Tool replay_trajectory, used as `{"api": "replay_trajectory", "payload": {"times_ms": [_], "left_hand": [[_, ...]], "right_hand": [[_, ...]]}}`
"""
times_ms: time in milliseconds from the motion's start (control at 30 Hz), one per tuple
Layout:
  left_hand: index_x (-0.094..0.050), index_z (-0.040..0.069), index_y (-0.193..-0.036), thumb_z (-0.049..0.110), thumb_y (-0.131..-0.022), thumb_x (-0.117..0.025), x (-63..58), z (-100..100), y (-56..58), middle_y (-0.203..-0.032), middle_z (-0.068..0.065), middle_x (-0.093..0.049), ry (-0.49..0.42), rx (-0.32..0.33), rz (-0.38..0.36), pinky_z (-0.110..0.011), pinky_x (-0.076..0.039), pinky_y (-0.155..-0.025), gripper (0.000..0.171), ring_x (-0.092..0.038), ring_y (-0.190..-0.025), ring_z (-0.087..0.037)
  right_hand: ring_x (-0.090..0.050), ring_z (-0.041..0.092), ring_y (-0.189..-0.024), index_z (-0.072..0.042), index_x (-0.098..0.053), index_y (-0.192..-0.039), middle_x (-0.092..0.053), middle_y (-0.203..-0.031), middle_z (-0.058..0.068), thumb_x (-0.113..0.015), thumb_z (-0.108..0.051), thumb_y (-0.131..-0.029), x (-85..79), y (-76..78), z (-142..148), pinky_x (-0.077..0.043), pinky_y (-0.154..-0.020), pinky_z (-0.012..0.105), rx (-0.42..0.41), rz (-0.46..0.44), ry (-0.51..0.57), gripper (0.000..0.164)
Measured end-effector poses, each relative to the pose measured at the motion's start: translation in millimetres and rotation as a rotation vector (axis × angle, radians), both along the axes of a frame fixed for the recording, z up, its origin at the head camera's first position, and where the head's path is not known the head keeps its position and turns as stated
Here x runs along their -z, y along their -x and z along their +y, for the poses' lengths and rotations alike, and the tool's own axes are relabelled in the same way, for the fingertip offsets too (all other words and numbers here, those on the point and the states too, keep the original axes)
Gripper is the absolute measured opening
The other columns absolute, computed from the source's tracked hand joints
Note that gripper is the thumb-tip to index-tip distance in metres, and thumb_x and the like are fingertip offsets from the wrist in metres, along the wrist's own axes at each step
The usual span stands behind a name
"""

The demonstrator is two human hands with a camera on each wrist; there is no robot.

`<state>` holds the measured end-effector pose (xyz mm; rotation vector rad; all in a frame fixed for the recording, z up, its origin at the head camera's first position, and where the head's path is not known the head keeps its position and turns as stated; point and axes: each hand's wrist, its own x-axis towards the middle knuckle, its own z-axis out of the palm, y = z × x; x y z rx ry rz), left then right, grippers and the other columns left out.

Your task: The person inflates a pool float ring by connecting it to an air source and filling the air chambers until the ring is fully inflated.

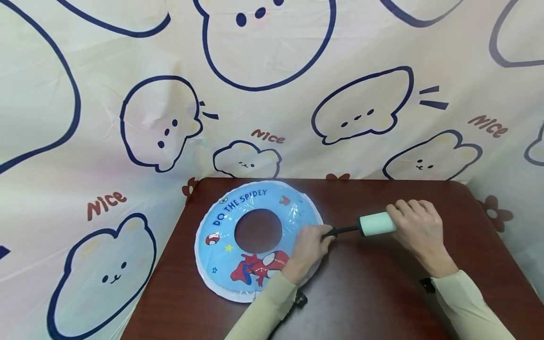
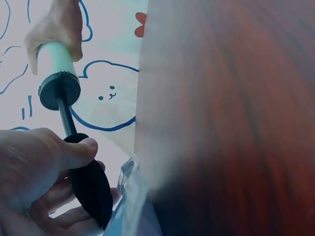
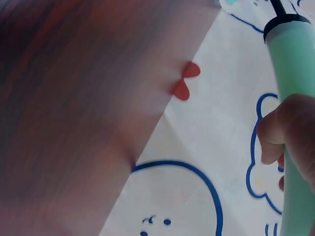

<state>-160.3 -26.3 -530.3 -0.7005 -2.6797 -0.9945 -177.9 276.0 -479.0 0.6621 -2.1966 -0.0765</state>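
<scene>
A round, light blue swim ring (image 1: 216,269) with a printed masked red figure lies flat on the table. My right hand (image 1: 418,231) grips the mint green barrel of a hand pump (image 1: 376,224) to the right of the ring. From the barrel's black cap a thin black rod (image 2: 67,115) runs to a black handle (image 2: 91,189), which my left hand (image 1: 308,248) holds between thumb and fingers. That hand overlaps the ring's right edge in the head view. In the left wrist view, clear plastic of the ring shows close beside the handle.
The dark brown wooden table (image 1: 361,293) reaches back to a pale cloth (image 1: 297,113) printed with cartoon bears. Black wrist cameras show by both sleeves.
</scene>
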Motion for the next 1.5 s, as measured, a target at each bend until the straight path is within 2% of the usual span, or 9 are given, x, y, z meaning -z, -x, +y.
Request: {"api": "replay_trajectory", "payload": {"times_ms": [100,333,400,567,733,900,1000,1133,1500], "left_hand": [[-0.081,0.019,-0.11,0.021,-0.103,-0.074,2.1,3.0,-1.0,-0.099,0.007,-0.081,0.004,0.004,0.006,-0.009,-0.053,-0.077,0.01,-0.063,-0.077,0.001],[-0.081,0.017,-0.108,0.02,-0.103,-0.074,1.7,4.8,-0.3,-0.1,0.005,-0.082,0.042,-0.009,0.043,-0.011,-0.056,-0.078,0.009,-0.068,-0.079,-0.002],[-0.08,0.018,-0.105,0.02,-0.103,-0.073,2.0,4.9,-0.4,-0.099,0.006,-0.081,0.057,-0.014,0.054,-0.012,-0.056,-0.078,0.008,-0.067,-0.079,-0.002],[-0.078,0.019,-0.098,0.021,-0.104,-0.072,2.7,6.0,-0.7,-0.093,0.007,-0.079,0.055,-0.014,0.055,-0.011,-0.054,-0.073,0.008,-0.064,-0.075,-0.001],[-0.075,0.017,-0.096,0.02,-0.103,-0.074,2.1,8.0,-1.0,-0.088,0.007,-0.076,0.044,-0.026,0.049,-0.009,-0.052,-0.071,0.007,-0.065,-0.075,-0.003],[-0.071,0.017,-0.094,0.017,-0.101,-0.075,-1.7,8.7,-1.1,-0.085,0.005,-0.075,0.092,-0.06,0.137,-0.013,-0.053,-0.067,0.008,-0.067,-0.073,-0.008],[-0.071,0.017,-0.094,0.017,-0.101,-0.075,-3.7,8.5,-1.0,-0.084,0.004,-0.075,0.104,-0.07,0.168,-0.015,-0.054,-0.066,0.009,-0.068,-0.073,-0.01],[-0.071,0.017,-0.094,0.017,-0.102,-0.074,-4.2,6.9,-2.4,-0.085,0.004,-0.075,0.118,-0.063,0.174,-0.015,-0.054,-0.066,0.009,-0.069,-0.074,-0.01],[-0.072,0.016,-0.097,0.017,-0.1,-0.076,-5.2,11.2,-3.4,-0.089,0.004,-0.077,0.136,-0.056,0.214,-0.02,-0.057,-0.068,0.006,-0.066,-0.073,-0.01]], "right_hand": [[-0.068,0.042,-0.082,-0.003,-0.068,-0.098,-0.073,-0.092,0.019,-0.091,-0.003,-0.054,-5.2,0.5,11.9,-0.056,-0.079,0.057,-0.009,0.027,0.022,0.049],[-0.066,0.047,-0.095,-0.003,-0.071,-0.108,-0.075,-0.103,0.023,-0.093,-0.011,-0.062,-23.6,-7.0,45.0,-0.053,-0.09,0.06,0.107,-0.066,0.008,0.052],[-0.066,0.047,-0.096,-0.003,-0.072,-0.109,-0.075,-0.104,0.023,-0.094,-0.011,-0.06,-25.0,-8.6,47.3,-0.053,-0.091,0.061,0.117,-0.069,0.016,0.054],[-0.067,0.045,-0.089,-0.003,-0.07,-0.102,-0.074,-0.097,0.02,-0.093,-0.004,-0.053,-13.4,-7.4,21.8,-0.052,-0.084,0.061,0.061,-0.036,0.039,0.054],[-0.068,0.042,-0.087,-0.004,-0.07,-0.099,-0.074,-0.095,0.017,-0.09,-0.004,-0.058,-0.7,-6.5,-15.0,-0.053,-0.083,0.059,0.036,-0.029,0.042,0.045],[-0.068,0.041,-0.087,-0.005,-0.073,-0.098,-0.075,-0.097,0.017,-0.092,-0.003,-0.059,0.3,-8.1,-36.7,-0.054,-0.084,0.059,0.068,-0.067,0.065,0.044],[-0.068,0.041,-0.088,-0.005,-0.075,-0.1,-0.075,-0.099,0.017,-0.094,-0.005,-0.057,2.4,-10.4,-46.6,-0.054,-0.085,0.06,0.083,-0.101,0.083,0.047],[-0.068,0.04,-0.089,-0.006,-0.076,-0.101,-0.075,-0.101,0.017,-0.095,-0.005,-0.055,9.4,-14.2,-58.5,-0.054,-0.086,0.06,0.099,-0.128,0.103,0.049],[-0.067,0.039,-0.087,-0.006,-0.075,-0.1,-0.074,-0.099,0.016,-0.091,-0.003,-0.058,20.7,-11.9,-70.3,-0.055,-0.085,0.058,0.089,-0.075,0.1,0.045]]}}
